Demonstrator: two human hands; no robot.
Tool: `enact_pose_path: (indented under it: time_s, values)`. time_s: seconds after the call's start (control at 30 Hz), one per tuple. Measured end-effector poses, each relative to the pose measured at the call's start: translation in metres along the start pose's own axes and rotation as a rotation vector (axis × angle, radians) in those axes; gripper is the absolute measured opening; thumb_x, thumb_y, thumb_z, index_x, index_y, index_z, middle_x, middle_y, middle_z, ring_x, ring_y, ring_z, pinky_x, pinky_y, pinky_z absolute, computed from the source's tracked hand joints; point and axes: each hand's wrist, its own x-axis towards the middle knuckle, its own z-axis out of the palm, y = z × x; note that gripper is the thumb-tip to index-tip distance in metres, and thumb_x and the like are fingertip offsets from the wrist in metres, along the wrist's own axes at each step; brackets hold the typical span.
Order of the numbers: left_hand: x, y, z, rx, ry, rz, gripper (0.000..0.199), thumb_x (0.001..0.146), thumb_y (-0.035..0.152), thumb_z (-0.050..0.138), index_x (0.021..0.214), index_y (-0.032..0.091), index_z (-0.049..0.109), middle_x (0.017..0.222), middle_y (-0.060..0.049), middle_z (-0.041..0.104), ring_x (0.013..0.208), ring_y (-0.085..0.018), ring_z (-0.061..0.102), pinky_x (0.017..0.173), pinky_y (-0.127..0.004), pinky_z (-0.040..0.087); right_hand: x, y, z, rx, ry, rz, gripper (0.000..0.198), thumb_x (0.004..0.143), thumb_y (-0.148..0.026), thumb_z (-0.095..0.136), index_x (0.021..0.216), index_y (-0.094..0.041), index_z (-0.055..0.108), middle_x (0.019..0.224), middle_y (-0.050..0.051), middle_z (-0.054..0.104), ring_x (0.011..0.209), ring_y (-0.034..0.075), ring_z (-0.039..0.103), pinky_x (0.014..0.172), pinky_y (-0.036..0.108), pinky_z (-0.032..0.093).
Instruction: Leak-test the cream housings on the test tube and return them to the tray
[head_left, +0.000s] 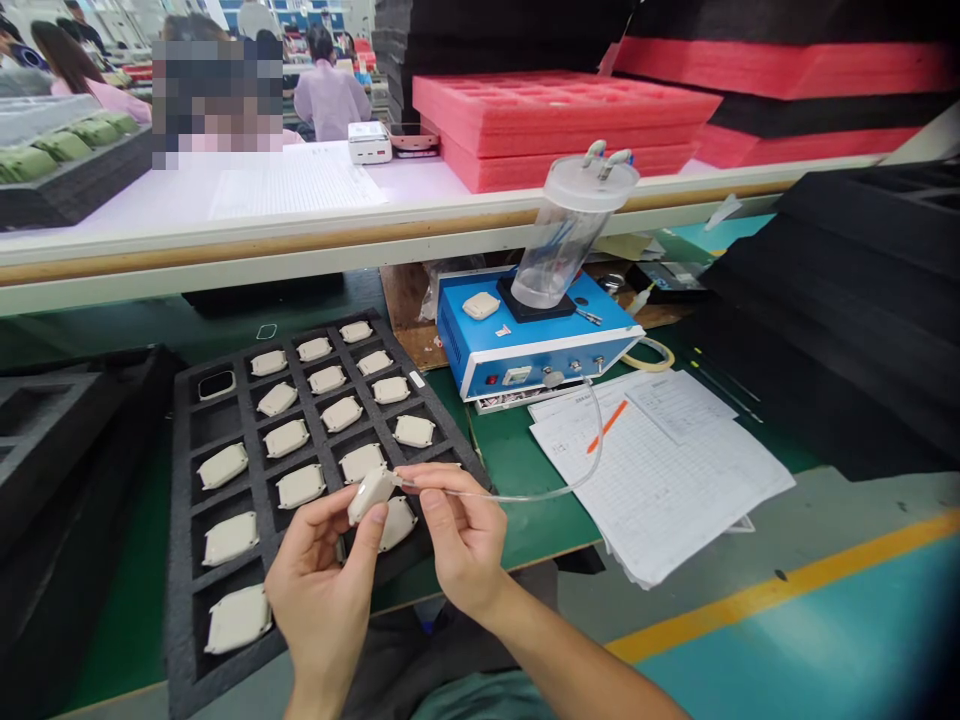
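Between thumb and fingers, my left hand [326, 580] grips a cream watch-shaped casing [373, 492] above the tray. My right hand [465, 535] pinches the end of a clear thin tube [517, 497], its tip touching or very close to the casing's right edge. From there the tube curves to the front of a blue box-like device [540, 335]. Beneath my hands lies a black foam tray [184, 530], with several similar cream casings [231, 538] in its compartments. A darker framed part [216, 384] occupies the far left compartment. My fingers hide part of the casing.
A clear cylinder [559, 245] and another cream casing [481, 305] stand on the device. Papers [660, 470] with an orange strip lie right. Black foam stacks flank both sides. A shelf edge [300, 255] crosses behind, carrying red foam trays [555, 120]. People sit beyond.
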Motion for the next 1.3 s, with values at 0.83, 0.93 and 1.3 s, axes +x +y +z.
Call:
enact_pose_path:
  time_s: [0.83, 0.93, 1.3]
  values:
    - [0.0016, 0.0039, 0.0015, 0.027, -0.024, 0.052, 0.023, 0.070, 0.024, 0.090, 0.091, 0.021, 0.081, 0.082, -0.002, 0.082, 0.071, -0.014, 0.078, 0.070, -0.016, 0.063, 0.0005, 0.0016, -0.0007, 0.003, 0.006, 0.002, 0.020, 0.105, -0.018, 0.058, 0.113, -0.027, 0.074, 0.114, 0.009, 0.078, 0.107, 0.024, 0.076, 0.090, 0.043, 0.066]
    - [0.0016, 0.0027, 0.0013, 0.030, -0.024, 0.050, 0.023, 0.071, 0.024, 0.091, 0.091, 0.020, 0.081, 0.083, -0.003, 0.082, 0.072, -0.014, 0.079, 0.070, -0.017, 0.063, 0.0008, 0.0016, -0.0006, 0.001, 0.006, 0.003, 0.020, 0.105, -0.018, 0.058, 0.113, -0.028, 0.074, 0.114, 0.008, 0.078, 0.107, 0.024, 0.076, 0.090, 0.043, 0.066]
    - [0.0009, 0.0045, 0.0013, 0.059, -0.016, 0.051, 0.024, 0.071, 0.029, 0.091, 0.090, 0.018, 0.081, 0.082, -0.005, 0.082, 0.071, -0.018, 0.079, 0.068, -0.024, 0.065, 0.0005, -0.0016, 0.0000, 0.005, 0.012, 0.000, 0.018, 0.106, -0.019, 0.058, 0.111, -0.025, 0.074, 0.112, 0.009, 0.078, 0.107, 0.023, 0.076, 0.089, 0.041, 0.066]
